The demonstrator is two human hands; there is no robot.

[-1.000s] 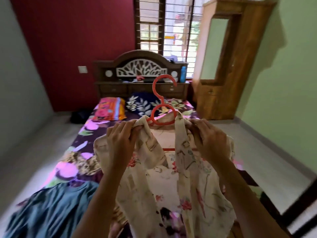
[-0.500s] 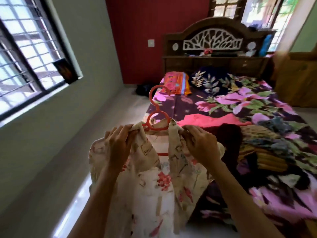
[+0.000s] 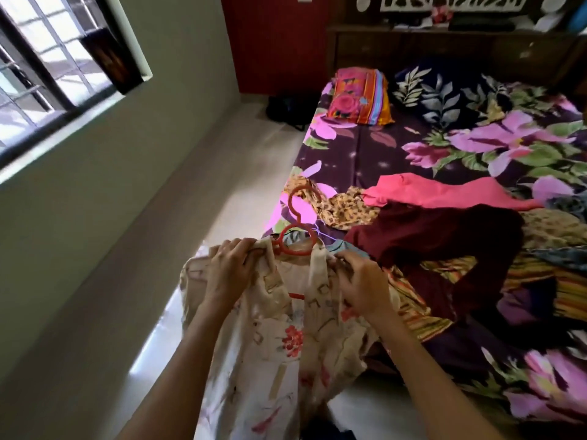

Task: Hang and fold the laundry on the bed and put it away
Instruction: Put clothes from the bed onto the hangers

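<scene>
The cream floral garment (image 3: 286, 338) hangs nearest, draped on an orange hanger (image 3: 297, 223) and held up over the floor (image 3: 241, 173), just left of the bed's (image 3: 365, 147) near left edge. Its right hem falls close beside that edge; whether it touches I cannot tell. The floor runs as an open pale strip from near to far between the grey left wall (image 3: 95, 217) and the bed's long left side, widening toward the far end, where a dark bag (image 3: 286, 109) sits against the red wall (image 3: 273, 42). A barred window (image 3: 47, 68) is set in the left wall above the strip.

On the bed the near half is heaped with laundry: striped cloth (image 3: 540, 281), a maroon garment (image 3: 428, 236), a leopard-print piece (image 3: 343, 208) that lies at the left edge, and a pink garment (image 3: 444, 192) behind them. Beyond the heap the floral sheet lies bare up to an orange pillow (image 3: 359, 96) and a dark leaf-print pillow (image 3: 444, 90) below the wooden headboard (image 3: 444, 42).

Both forearms reach up from the near edge. The left hand (image 3: 227, 271), back toward the camera, has its fingers curled over the garment's left shoulder, gripping the cloth beside the hanger's lower ring. The right hand (image 3: 362, 287) pinches the right shoulder with bent fingers just right of that ring. The hook rises between and beyond the hands, over the bed's edge.
</scene>
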